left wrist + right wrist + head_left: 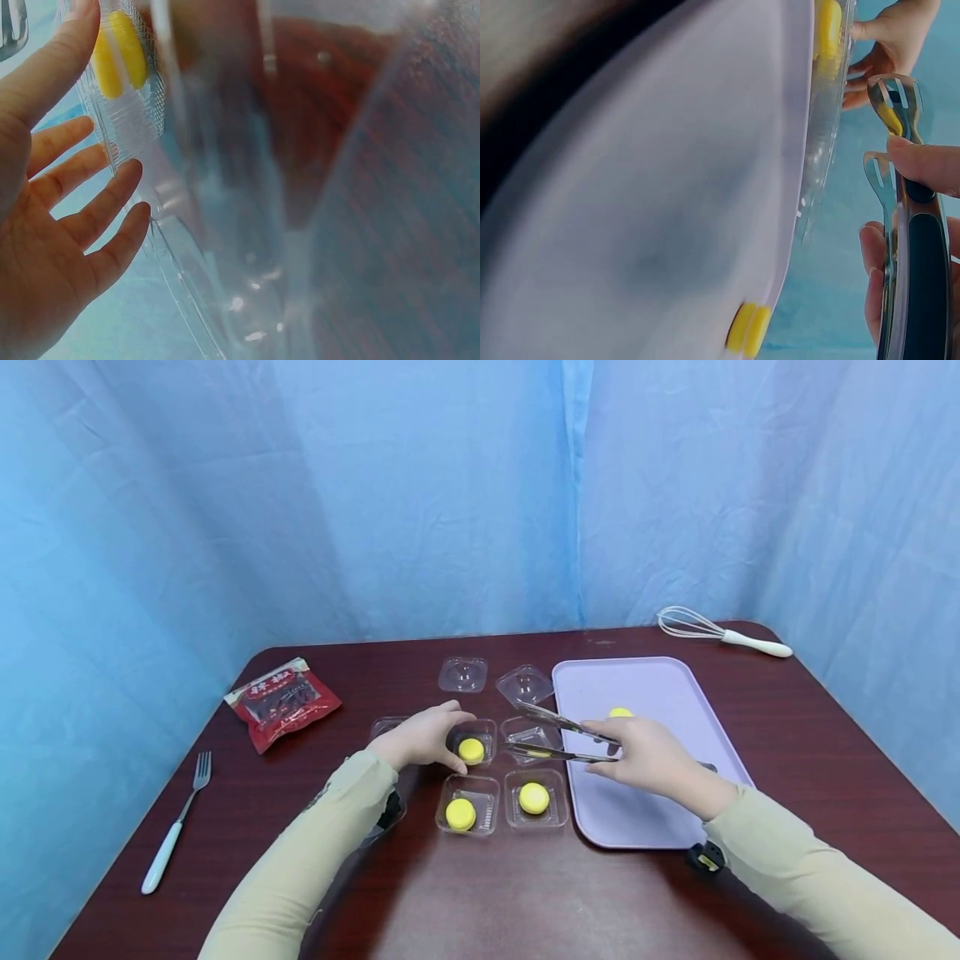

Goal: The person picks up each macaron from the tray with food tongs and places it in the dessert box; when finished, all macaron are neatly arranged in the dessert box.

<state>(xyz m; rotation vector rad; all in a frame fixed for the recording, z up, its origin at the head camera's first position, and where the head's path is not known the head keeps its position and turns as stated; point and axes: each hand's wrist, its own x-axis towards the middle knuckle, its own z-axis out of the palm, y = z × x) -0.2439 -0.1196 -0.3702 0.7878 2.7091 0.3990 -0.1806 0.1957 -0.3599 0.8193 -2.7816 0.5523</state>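
My right hand (652, 760) grips metal tongs (558, 756) with dark handle grips. The tongs' spread tips reach over a clear plastic box (527, 732) in which a yellow macaron (539, 753) partly shows. Beside it, my left hand (427, 739) is around the left side of another clear box (489, 731) holding a macaron (471, 751); its fingers are loosely spread in the left wrist view. In front, two more boxes each hold a macaron, one at left (461, 814) and one at right (534, 797). Another macaron (748, 330) sits on the lilac tray (622, 831), partly behind my right hand.
Two clear domed lids, one left (462, 675) and one right (525, 685), lie behind the boxes. More clear plastic (385, 724) is partly hidden by my left arm. A red food packet (283, 703) and fork (177, 827) lie left, a whisk (723, 633) back right.
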